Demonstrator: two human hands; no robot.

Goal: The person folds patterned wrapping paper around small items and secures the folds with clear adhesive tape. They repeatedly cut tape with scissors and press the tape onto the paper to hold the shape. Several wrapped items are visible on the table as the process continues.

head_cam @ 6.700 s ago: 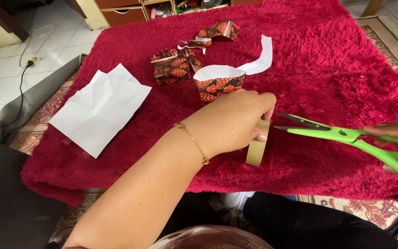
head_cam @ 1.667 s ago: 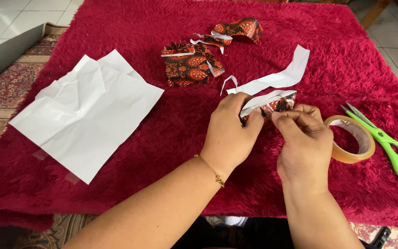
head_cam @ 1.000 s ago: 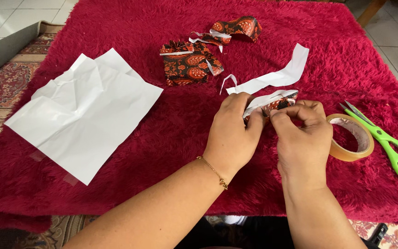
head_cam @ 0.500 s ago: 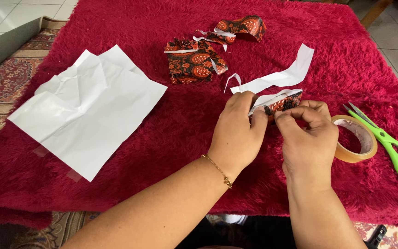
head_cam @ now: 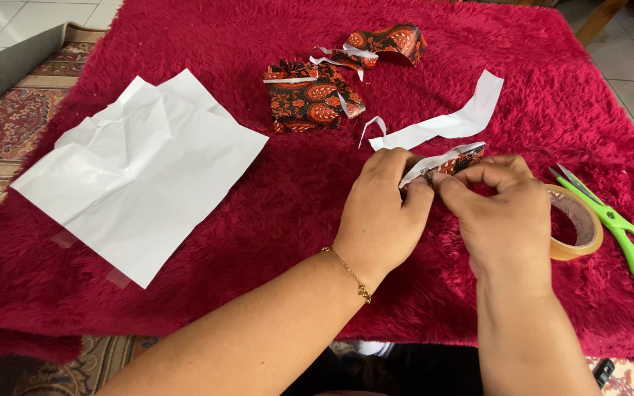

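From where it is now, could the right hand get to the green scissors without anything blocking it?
Probably yes. The right hand is pinching the small patterned paper piece along with the left hand, so it must let go first. The green scissors lie just beyond the tape roll, uncovered on the red rug.

Shaggy, matt red pile rug (head_cam: 258, 220); on it creased matt white paper sheet (head_cam: 141, 169), glossy patterned wrapping paper (head_cam: 310, 99), shiny translucent tape roll (head_cam: 577, 231), smooth green plastic-handled scissors (head_cam: 629, 238).

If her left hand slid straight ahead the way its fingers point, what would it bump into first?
Probably the white paper strip just beyond the patterned piece that the left hand pinches; depth is hard to judge.
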